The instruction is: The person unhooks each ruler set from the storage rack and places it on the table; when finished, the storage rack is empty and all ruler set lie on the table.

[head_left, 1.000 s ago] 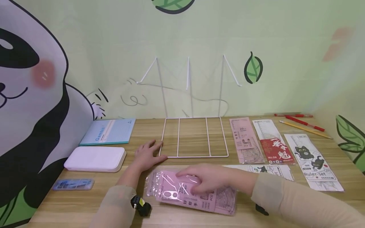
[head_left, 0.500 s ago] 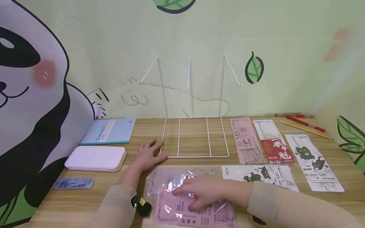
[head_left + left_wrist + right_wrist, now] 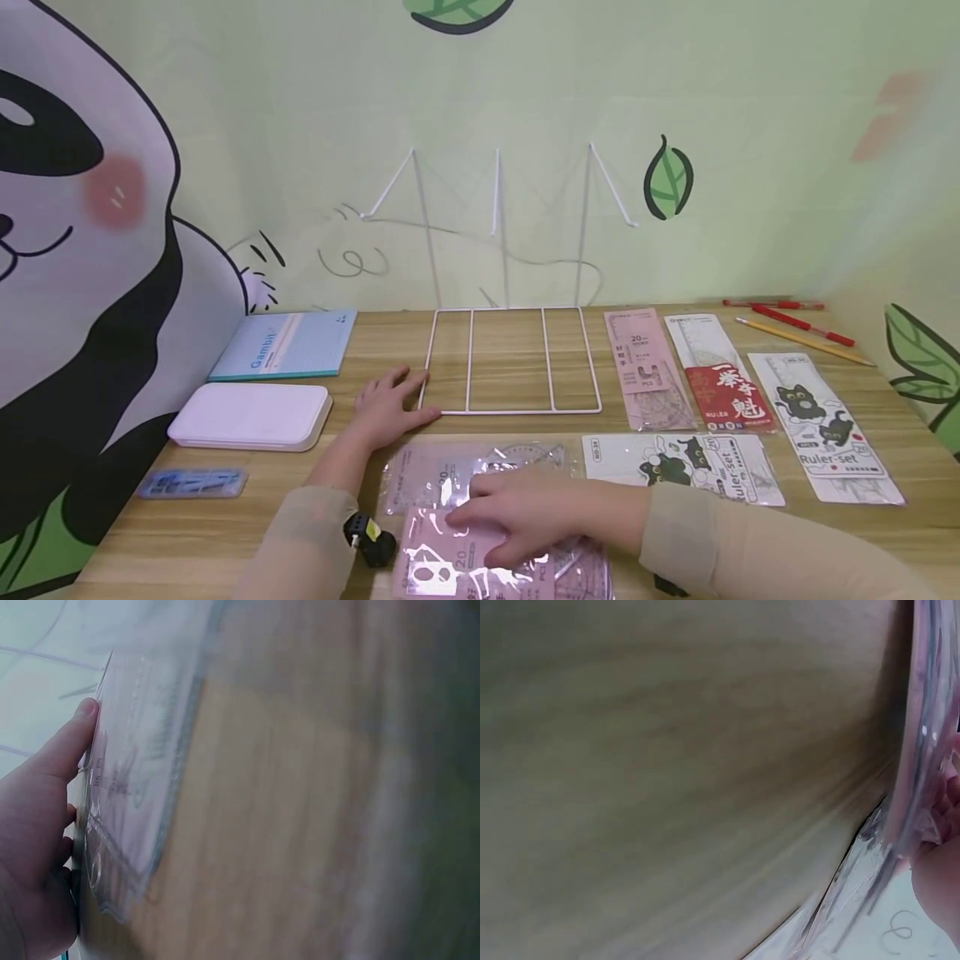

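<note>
My left hand (image 3: 386, 408) rests on the table with fingers spread, its thumb and fingers at the left side of a white wire grid (image 3: 510, 412). In the head view, my right hand (image 3: 517, 512) holds a pink ruler set (image 3: 450, 554) in a clear sleeve, thumb on its near side; some fingertips are hidden. In the right wrist view, curled fingers (image 3: 945, 802) show at the sleeve's edge. Behind it, a second pink ruler set (image 3: 420, 475) lies flat, partly covered by that hand. The left wrist view shows a clear-sleeved set (image 3: 139, 765) beside my left thumb.
Right of my hand lies a cat-print ruler set (image 3: 660, 462). Farther right are a pink set (image 3: 648, 367), a red-and-white set (image 3: 723, 392) and another cat-print set (image 3: 825, 425). Pens and a pencil (image 3: 806, 340) lie behind. A white case (image 3: 251, 417) and blue notebook (image 3: 288, 346) are left.
My right hand has drawn the held pink ruler set toward me, uncovering more of the flat pink set and the cat-print set behind it. My left hand has stayed in place.
</note>
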A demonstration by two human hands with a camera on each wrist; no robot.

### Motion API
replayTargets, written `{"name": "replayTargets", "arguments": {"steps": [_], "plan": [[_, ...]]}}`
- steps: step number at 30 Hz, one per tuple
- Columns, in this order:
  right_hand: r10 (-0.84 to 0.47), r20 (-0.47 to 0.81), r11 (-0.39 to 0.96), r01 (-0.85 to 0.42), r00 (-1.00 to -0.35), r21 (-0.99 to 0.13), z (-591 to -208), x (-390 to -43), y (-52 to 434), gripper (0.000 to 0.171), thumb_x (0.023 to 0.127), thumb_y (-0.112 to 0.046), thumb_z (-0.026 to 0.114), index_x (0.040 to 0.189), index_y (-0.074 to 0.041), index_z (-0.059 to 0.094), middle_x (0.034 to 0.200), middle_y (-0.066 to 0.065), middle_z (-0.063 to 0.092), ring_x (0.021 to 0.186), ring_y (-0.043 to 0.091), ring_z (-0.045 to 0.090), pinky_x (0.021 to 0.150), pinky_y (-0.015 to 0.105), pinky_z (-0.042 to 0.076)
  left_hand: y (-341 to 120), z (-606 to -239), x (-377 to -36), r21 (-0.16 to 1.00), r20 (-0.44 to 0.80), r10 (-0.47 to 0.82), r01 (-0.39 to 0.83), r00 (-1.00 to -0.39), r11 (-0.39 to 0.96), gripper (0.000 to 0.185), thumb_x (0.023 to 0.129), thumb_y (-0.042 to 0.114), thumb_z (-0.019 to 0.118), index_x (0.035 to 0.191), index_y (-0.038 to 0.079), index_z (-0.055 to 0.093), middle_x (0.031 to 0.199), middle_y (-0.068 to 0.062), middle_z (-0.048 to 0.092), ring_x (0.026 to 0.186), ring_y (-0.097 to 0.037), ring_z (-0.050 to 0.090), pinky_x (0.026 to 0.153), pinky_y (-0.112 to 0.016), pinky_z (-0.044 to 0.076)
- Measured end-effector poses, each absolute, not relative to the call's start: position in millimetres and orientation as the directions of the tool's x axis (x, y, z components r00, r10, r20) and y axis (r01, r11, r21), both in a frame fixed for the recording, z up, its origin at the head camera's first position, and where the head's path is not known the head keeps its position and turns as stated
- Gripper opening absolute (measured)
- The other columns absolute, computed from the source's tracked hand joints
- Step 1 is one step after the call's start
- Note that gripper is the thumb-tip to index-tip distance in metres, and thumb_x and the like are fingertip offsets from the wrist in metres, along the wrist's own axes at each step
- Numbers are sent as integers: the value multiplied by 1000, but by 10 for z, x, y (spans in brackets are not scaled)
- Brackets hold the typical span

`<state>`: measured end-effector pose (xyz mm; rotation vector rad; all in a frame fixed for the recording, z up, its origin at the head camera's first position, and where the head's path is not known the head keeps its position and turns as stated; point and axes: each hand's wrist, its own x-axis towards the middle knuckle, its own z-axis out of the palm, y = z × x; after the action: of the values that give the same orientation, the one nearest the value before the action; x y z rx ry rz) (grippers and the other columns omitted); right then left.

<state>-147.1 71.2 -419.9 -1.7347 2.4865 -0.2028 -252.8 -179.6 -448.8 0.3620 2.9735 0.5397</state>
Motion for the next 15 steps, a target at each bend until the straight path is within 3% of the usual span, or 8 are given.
{"name": "replayTargets", "arguments": {"steps": [15], "plan": [[-944, -22, 329, -933, -330, -145, -4202, -1459, 709, 57, 79, -50, 66, 132, -33, 53, 104, -12, 52, 80, -2, 47, 61, 12, 37, -1816, -4450, -2538, 370, -83, 266, 218, -961, 903, 78, 81, 62, 58, 146, 24, 37, 151, -16, 23, 134, -45, 21, 103, -63, 15]]}}
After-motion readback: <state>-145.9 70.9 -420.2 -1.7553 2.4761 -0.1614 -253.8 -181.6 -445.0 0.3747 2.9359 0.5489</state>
